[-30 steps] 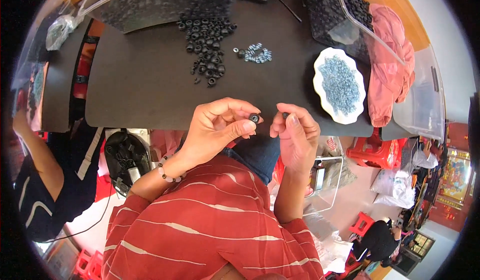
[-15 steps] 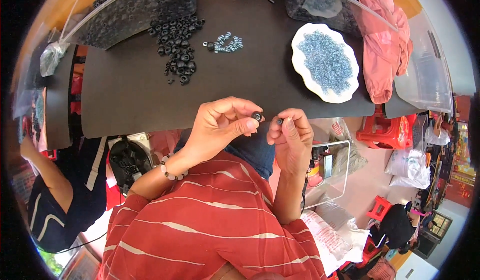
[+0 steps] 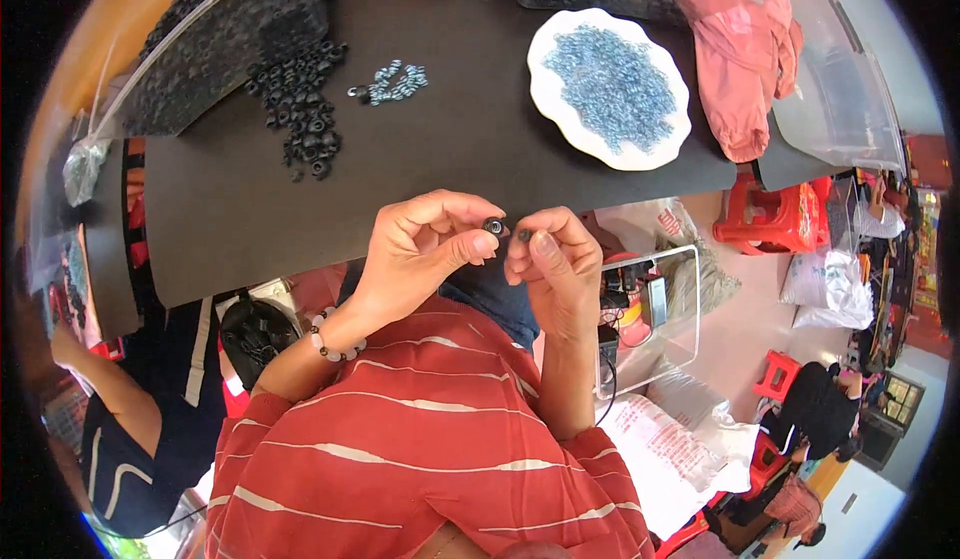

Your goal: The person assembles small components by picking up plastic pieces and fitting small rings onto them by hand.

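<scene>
Just off the near table edge, my left hand [image 3: 425,249] pinches a round black plastic piece [image 3: 494,226] with a hole in its end between thumb and index finger. Close to its right, my right hand [image 3: 560,264] is closed with thumb and fingertips on a small dark piece [image 3: 525,235], mostly covered by the fingers. A narrow gap separates the two pieces. Beyond my hands lies a loose pile of black plastic pieces [image 3: 300,109]. Right of that pile is a small group of silvery-blue coils [image 3: 398,82] that look like springs, with a black piece beside them.
A white scalloped plate [image 3: 553,109] full of similar coils stands at the right. Clear bins of black pieces, one a left bin [image 3: 230,69], line the far side. A pink cloth [image 3: 735,69] hangs over the right side. Another person's arm [image 3: 115,394] shows at far left.
The view has shifted, so the table's contents appear farther left and higher. My hands have come slightly closer together, each still pinching its piece.
</scene>
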The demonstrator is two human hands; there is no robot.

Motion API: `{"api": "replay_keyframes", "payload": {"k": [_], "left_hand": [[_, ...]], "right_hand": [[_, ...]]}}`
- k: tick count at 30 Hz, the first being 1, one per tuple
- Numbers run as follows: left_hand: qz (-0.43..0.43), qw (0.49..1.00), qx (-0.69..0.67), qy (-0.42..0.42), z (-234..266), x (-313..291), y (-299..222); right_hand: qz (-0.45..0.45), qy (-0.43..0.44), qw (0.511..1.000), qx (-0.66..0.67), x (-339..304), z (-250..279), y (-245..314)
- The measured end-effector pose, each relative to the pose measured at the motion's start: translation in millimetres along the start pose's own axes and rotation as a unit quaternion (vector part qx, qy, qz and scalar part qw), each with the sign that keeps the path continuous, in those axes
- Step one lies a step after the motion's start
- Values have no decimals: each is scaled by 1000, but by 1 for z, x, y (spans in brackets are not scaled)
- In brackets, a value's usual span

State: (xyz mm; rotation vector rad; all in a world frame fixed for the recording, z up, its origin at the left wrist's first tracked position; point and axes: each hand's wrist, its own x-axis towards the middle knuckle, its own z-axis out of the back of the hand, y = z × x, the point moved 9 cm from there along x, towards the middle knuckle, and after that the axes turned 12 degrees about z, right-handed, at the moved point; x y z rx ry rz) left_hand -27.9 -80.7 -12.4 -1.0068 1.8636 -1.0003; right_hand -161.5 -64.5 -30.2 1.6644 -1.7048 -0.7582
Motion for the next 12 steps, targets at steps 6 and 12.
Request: {"api": "replay_keyframes", "payload": {"k": [6, 12], "left_hand": [[9, 1000, 16, 20, -20, 7, 6], [32, 996, 74, 39, -42, 14, 14]], "right_hand": [[32, -27, 999, 20, -9, 14, 8], [61, -56, 996, 40, -19, 36, 22]]}}
